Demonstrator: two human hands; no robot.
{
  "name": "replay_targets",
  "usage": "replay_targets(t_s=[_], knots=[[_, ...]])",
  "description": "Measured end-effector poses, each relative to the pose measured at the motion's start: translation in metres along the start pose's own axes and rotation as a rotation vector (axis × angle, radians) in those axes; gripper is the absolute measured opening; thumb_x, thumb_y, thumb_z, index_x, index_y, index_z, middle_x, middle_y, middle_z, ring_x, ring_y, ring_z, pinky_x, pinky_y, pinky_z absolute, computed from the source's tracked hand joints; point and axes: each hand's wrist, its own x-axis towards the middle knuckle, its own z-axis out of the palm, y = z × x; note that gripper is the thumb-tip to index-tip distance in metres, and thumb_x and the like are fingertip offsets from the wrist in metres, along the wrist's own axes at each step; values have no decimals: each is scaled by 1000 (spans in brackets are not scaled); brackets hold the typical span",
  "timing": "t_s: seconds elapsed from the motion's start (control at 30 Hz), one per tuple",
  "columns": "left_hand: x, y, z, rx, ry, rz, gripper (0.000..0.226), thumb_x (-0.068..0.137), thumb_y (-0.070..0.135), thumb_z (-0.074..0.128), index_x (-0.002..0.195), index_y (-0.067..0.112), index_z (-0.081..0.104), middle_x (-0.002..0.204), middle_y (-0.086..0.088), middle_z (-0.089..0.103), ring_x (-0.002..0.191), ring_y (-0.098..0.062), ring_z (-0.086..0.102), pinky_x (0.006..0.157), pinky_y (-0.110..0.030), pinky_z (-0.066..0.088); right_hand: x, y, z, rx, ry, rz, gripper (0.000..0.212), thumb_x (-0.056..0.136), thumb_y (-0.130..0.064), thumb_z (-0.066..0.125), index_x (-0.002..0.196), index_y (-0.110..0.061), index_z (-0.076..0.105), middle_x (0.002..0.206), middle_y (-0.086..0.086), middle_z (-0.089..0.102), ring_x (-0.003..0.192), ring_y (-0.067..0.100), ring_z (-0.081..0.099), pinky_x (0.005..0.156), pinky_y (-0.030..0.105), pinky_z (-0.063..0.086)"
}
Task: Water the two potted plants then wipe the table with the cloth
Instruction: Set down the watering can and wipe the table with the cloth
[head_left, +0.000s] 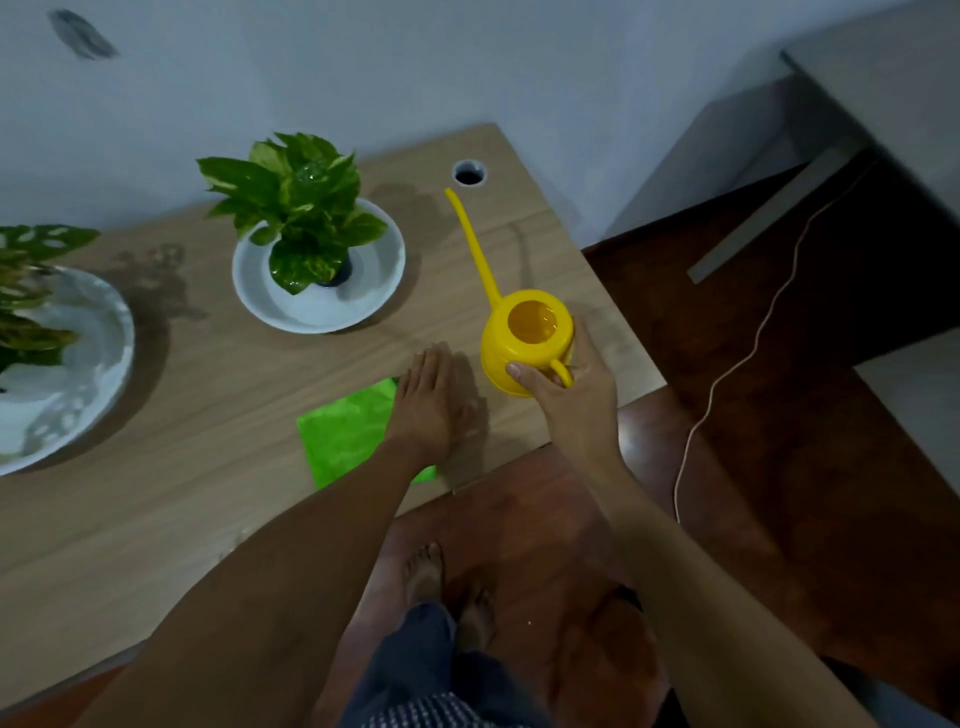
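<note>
A yellow watering can (524, 338) with a long thin spout stands on the wooden table (208, 415) near its right edge. My right hand (566, 395) grips its handle, thumb on the body. My left hand (431, 400) lies flat with straight fingers on the table, over the right edge of a green cloth (348, 436). A leafy green plant (298, 208) in a small dark pot sits on a white saucer (374, 291) at the back. A second plant (26, 291) in a large white dish (98, 364) is at the left edge, partly cut off.
A round cable hole (469, 172) is in the table near the wall. A thin cord (737, 364) trails over the dark red floor at the right. My bare feet (447, 587) stand beside the table's front edge. A grey step (779, 208) rises at the upper right.
</note>
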Motion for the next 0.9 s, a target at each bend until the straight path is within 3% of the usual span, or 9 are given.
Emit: replay_targets(t_s=[0.17, 0.4, 0.6, 0.8, 0.9], knots=[[17, -1, 18, 27, -30, 3, 86, 96, 61, 35, 164, 12, 14, 173, -12, 2, 161, -31, 0, 129, -44, 2, 15, 27, 0, -15, 1, 52, 60, 78, -15, 86, 132, -21, 60, 115, -12, 71, 105, 5, 67, 90, 21, 53], [18, -6, 35, 74, 52, 5, 81, 100, 60, 36, 164, 13, 16, 173, -11, 4, 161, -28, 1, 130, -42, 2, 26, 55, 2, -40, -15, 91, 63, 79, -17, 86, 135, -23, 57, 119, -12, 70, 109, 3, 66, 95, 23, 54], [18, -6, 40, 118, 81, -1, 80, 101, 61, 31, 164, 14, 17, 173, -11, 5, 161, -27, 1, 130, -42, 3, 29, 66, 1, -49, -25, 97, 64, 82, -18, 84, 139, -20, 54, 122, -8, 69, 111, 8, 66, 98, 34, 55], [17, -6, 41, 121, 85, 10, 79, 102, 60, 31, 164, 14, 15, 174, -10, 5, 161, -25, 1, 130, -44, 6, 28, 70, 1, -138, -33, 141, 75, 80, -37, 84, 146, -34, 47, 127, -16, 66, 115, 4, 64, 100, 38, 55], [18, -6, 37, 52, 59, 13, 82, 99, 61, 29, 164, 12, 17, 173, -11, 5, 161, -27, 1, 130, -44, 4, 20, 67, 4, -353, 98, 106, 72, 74, -57, 80, 137, -36, 50, 120, -11, 59, 113, 15, 58, 96, 44, 54]])
